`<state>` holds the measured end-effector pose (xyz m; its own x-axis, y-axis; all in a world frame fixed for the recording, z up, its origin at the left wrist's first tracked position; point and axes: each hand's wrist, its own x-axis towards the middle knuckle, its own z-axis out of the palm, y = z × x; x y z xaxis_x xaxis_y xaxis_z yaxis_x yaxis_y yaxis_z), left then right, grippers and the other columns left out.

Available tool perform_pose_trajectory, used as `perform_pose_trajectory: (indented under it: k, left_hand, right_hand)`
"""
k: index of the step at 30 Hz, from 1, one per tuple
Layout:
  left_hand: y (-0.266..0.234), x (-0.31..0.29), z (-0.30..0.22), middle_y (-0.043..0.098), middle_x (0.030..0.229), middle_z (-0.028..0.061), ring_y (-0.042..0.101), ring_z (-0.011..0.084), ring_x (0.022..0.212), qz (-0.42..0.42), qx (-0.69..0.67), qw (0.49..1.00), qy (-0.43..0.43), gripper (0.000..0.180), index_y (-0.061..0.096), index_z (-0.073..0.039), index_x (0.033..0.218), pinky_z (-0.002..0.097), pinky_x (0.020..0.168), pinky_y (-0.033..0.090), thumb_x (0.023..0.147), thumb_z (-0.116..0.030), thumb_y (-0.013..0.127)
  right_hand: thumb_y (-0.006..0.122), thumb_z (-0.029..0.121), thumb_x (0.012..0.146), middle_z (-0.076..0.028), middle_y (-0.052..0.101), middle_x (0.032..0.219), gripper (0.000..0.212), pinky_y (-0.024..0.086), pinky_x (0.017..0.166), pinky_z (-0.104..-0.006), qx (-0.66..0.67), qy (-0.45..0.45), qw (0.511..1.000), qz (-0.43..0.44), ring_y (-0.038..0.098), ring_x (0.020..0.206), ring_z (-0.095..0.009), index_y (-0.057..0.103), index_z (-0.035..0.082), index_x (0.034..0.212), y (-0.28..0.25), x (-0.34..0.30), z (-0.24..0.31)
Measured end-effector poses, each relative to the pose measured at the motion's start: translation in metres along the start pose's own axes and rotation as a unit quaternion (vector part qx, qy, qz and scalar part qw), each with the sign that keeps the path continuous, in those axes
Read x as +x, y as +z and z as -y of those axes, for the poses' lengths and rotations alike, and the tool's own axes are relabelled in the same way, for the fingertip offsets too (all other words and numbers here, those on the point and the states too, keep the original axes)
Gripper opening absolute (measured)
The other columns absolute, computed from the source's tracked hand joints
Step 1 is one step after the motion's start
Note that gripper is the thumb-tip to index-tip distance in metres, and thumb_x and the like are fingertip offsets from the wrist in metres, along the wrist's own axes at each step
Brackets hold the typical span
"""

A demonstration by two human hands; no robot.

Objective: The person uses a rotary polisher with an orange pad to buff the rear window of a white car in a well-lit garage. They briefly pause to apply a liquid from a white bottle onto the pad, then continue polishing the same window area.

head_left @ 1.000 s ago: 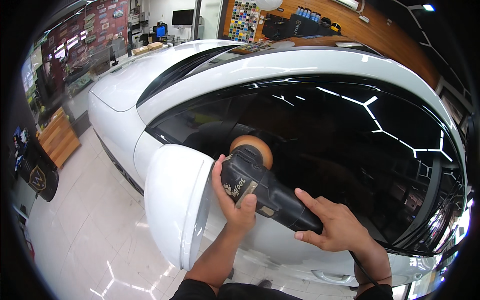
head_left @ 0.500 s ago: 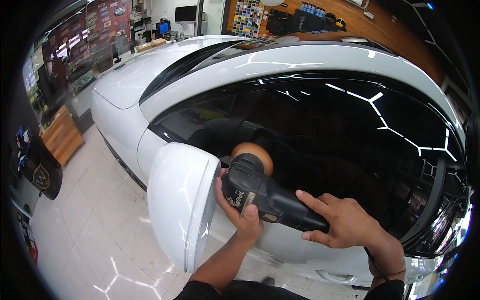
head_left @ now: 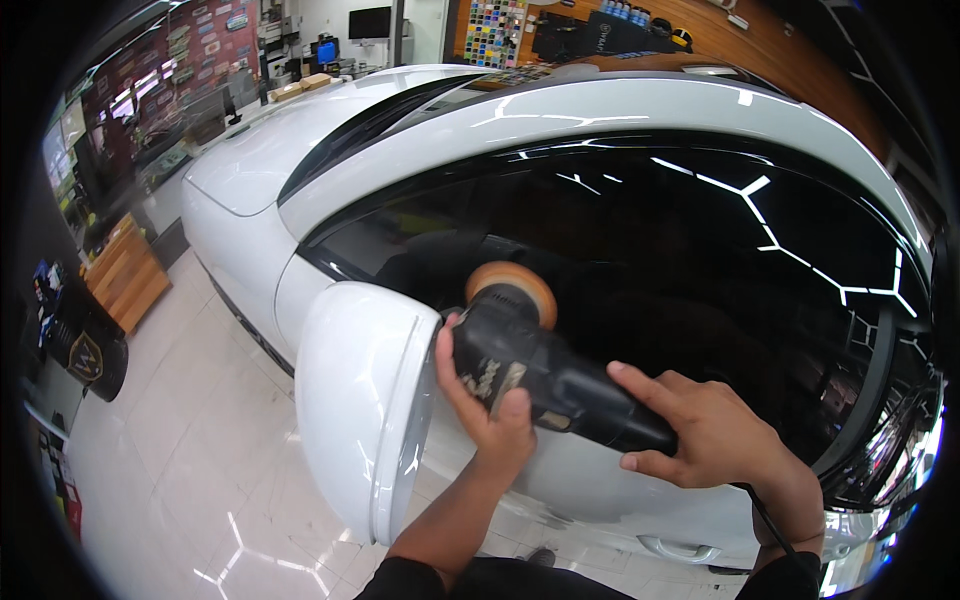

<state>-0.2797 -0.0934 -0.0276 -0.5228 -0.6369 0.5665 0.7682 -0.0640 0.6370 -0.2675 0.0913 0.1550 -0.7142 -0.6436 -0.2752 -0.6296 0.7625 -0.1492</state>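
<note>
A black polishing machine (head_left: 550,375) lies across both my hands, its orange pad (head_left: 515,283) against the dark side window (head_left: 660,260) of a white car. My left hand (head_left: 490,410) cups the machine's head from below, thumb up, close beside the white side mirror (head_left: 355,400). Wrapped over the rear of the handle is my right hand (head_left: 715,430), its forefinger stretched along the top. A black cord (head_left: 765,525) runs down along my right wrist. The pad's contact face is hidden against the glass.
The mirror housing juts out at my left. Below the window is the white door with its handle (head_left: 680,550). A black drum-shaped bin (head_left: 90,350) and a wooden box (head_left: 128,275) stand on the tiled floor (head_left: 200,450) at the left. A monitor (head_left: 370,23) shows at the back.
The polishing machine and both hands have shifted slightly to the right along the window. My grip is unchanged. The view has moved a little too.
</note>
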Motion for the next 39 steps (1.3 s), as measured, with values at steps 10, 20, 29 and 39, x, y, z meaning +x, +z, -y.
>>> perform_pose_trajectory:
  k: [10,20,29,39]
  left_hand:
    - [0.007,-0.030,0.001,0.023,0.154,0.0313,0.035,0.0407,0.139,0.103,0.079,0.989,0.071,0.093,0.019,0.004,0.155,0.0486,0.114,0.034,0.094,-0.049,0.066]
    - [-0.098,-0.058,-0.161,0.032,0.154,0.0310,0.025,0.0500,0.147,0.046,0.630,0.757,0.168,0.086,0.040,-0.003,0.150,0.0623,0.114,0.030,0.080,-0.029,0.082]
    - [-0.137,-0.046,-0.130,0.032,0.158,0.0280,0.034,0.0495,0.144,0.085,0.597,0.789,0.122,0.081,0.039,-0.006,0.153,0.0546,0.118,0.029,0.075,0.015,0.044]
    - [-0.136,-0.047,-0.131,0.032,0.157,0.0288,0.033,0.0507,0.145,0.082,0.592,0.792,0.121,0.077,0.039,-0.003,0.152,0.0570,0.118,0.027,0.076,0.011,0.044]
  right_hand:
    - [0.079,0.037,0.080,-0.027,0.065,0.117,0.113,0.052,0.093,-0.0423,0.152,0.011,0.988,0.023,0.068,0.102,-0.042,0.006,0.011,0.163,0.033,0.000,-0.010]
    - [0.074,0.042,0.083,-0.020,0.063,0.094,0.104,0.053,0.079,-0.0426,0.070,-0.032,0.997,0.026,0.068,0.082,-0.034,0.015,0.018,0.164,0.054,-0.018,-0.032]
    - [0.072,0.040,0.083,-0.022,0.065,0.091,0.101,0.054,0.077,-0.0428,0.070,-0.056,0.996,0.026,0.070,0.082,-0.034,0.017,0.018,0.164,0.049,0.007,-0.021]
    - [0.071,0.041,0.081,-0.021,0.067,0.097,0.100,0.054,0.077,-0.0412,0.025,-0.068,0.996,0.056,0.071,0.086,-0.032,0.021,0.017,0.164,0.025,0.046,0.000]
